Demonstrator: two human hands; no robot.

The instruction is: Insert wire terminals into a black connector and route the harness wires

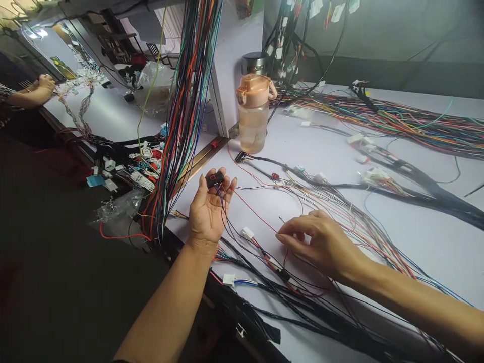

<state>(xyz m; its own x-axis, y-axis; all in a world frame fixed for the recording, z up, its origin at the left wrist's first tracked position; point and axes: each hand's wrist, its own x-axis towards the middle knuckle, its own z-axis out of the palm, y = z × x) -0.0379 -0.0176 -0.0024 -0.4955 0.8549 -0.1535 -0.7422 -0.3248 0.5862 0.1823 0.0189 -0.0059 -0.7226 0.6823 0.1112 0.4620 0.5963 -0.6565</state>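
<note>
My left hand (209, 209), palm up, holds a black connector (215, 179) with a red part on its face, gripped between thumb and fingers. Dark and purple wires trail down from this connector across the wrist. To the right, my right hand (312, 237) pinches a thin red wire (257, 214) between thumb and forefinger; it stretches taut toward the left hand's fingertips. Below the hands, a white connector (247, 233) on a taped branch and another white connector (229, 280) with blue and white wires lie on the white table (276, 201).
A bottle with a peach lid (253, 113) stands behind the hands. Left of it hangs a thick wire bundle (191, 101). Black-sheathed harness branches (434, 194) and a long loose wire bundle (401, 121) lie at right. Another person's hands (45, 85) are at far left.
</note>
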